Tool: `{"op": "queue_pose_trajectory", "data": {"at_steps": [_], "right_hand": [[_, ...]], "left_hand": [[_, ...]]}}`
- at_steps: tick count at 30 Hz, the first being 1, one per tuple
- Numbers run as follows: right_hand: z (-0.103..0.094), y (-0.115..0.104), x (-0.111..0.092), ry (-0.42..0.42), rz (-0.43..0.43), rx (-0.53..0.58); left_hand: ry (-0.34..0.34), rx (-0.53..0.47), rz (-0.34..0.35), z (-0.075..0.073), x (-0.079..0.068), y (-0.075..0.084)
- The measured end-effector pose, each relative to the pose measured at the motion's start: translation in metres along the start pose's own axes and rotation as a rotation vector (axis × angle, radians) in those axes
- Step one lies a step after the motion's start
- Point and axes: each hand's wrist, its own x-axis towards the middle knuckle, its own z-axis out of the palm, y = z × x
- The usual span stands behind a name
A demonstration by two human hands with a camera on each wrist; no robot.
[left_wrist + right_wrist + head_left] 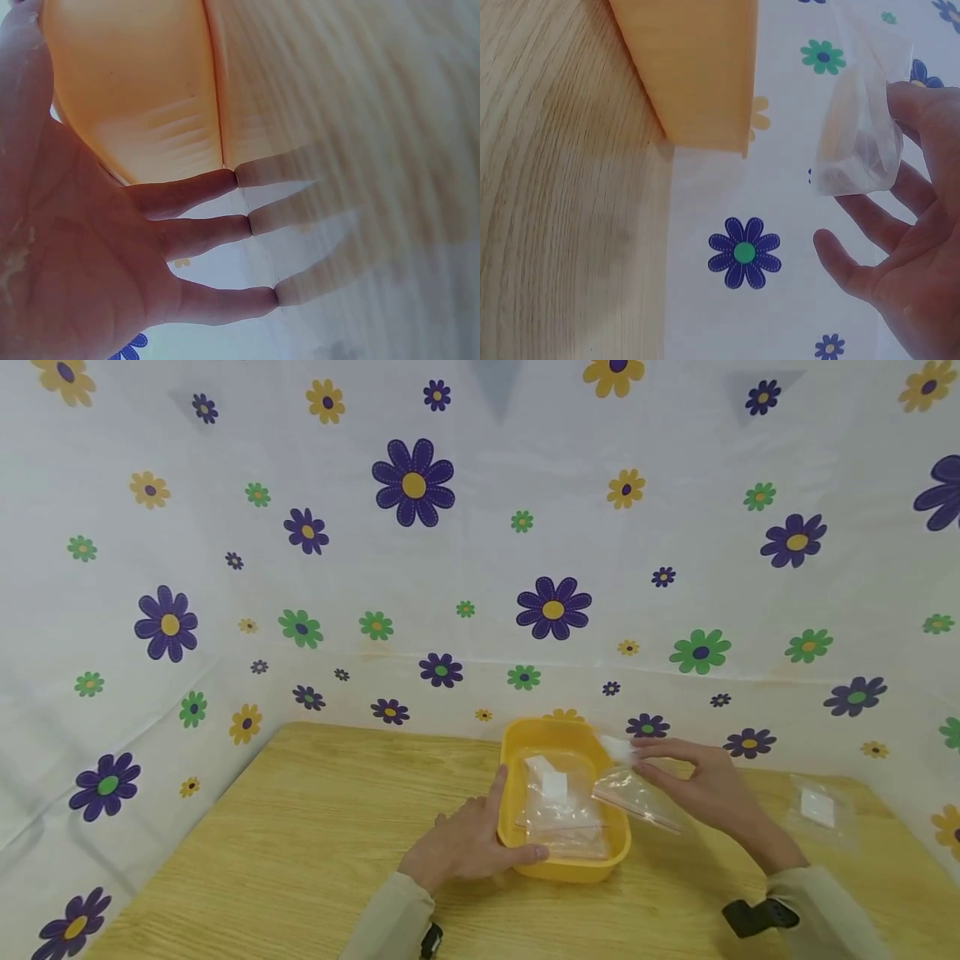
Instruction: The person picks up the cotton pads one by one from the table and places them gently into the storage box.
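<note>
From the head camera, a yellow tub [517, 752] stood on the wooden table [315, 827] near the flowered backdrop [412, 543], with a clear zip bag [558, 806] lying inside it. The left hand [468, 843] rested against the tub's near-left wall, thumb hooked over the rim, fingers spread flat. The right hand [701, 785] pinched a second clear bag [637, 797] by its top corner, holding it tilted just above the tub's right edge. Another bag [817, 810] lay well apart on the table's right side.

At the left wrist, the left hand [82, 255] lay open, fingers [202, 232] straight on the table beside the tub [127, 82].

At the right wrist, the right hand [907, 247] held the bag [859, 135] beside the tub [697, 67], its other fingers relaxed.
</note>
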Motion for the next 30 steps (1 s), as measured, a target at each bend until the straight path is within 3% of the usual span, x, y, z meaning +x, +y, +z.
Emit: {"op": "queue_pose_trajectory", "data": {"at_steps": [14,30], "right_hand": [[0.027,-0.017,0.019,-0.011,-0.109,0.008],[0.056,-0.017,0.034,-0.032,-0.089,0.065]], "left_hand": [[-0.008,0.022,-0.033,0.000,-0.001,0.001],[-0.014,0.010,-0.029,0.000,-0.001,0.001]]}}
